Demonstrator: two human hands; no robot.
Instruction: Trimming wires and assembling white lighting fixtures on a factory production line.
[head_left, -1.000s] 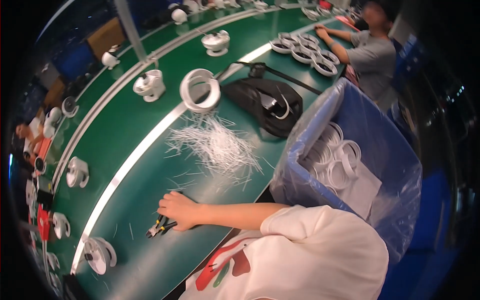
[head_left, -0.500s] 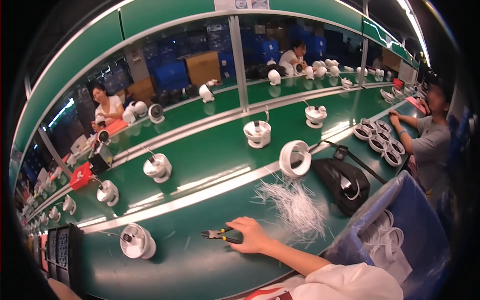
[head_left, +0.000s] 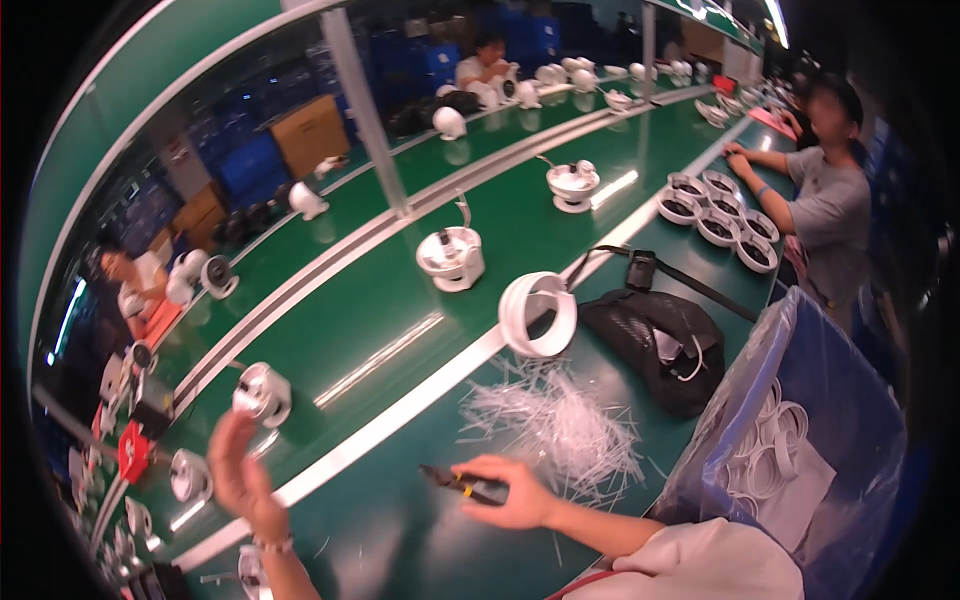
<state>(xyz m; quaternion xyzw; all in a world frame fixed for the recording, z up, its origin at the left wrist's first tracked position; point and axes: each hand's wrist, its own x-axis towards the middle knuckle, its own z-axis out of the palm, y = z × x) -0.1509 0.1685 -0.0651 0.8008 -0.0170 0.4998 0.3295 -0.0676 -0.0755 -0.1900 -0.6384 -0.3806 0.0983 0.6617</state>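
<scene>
A pair of cutting pliers (head_left: 463,488) with black-and-yellow handles sits in a worker's right hand (head_left: 520,493), just left of a heap of white strips (head_left: 565,420) on a green worktop (head_left: 350,500). The grip is clamped around the handles (whether the tool's own jaws are apart cannot be told), with the palm low over the surface and the forearm passing in front of the heap. The left hand (head_left: 242,480), blurred and well left of the heap, is raised with fingers upward and thumb apart, its grip loose, before a white unit (head_left: 265,393); contact between the two cannot be made out.

Right of the heap, a blue bin (head_left: 855,390) lined with clear plastic holds white rings (head_left: 785,440), overlapping too closely to count, and one pale sheet (head_left: 810,490). Beyond the heap stand one larger white ring (head_left: 515,318) and, beside it, one black bag (head_left: 625,315). Farther off, past the bag, seven white bowls (head_left: 720,242) with dark insides cluster before a co-worker in a grey shirt (head_left: 838,200). Two more white units (head_left: 455,262) ride the green belt (head_left: 370,320) beyond the heap.
</scene>
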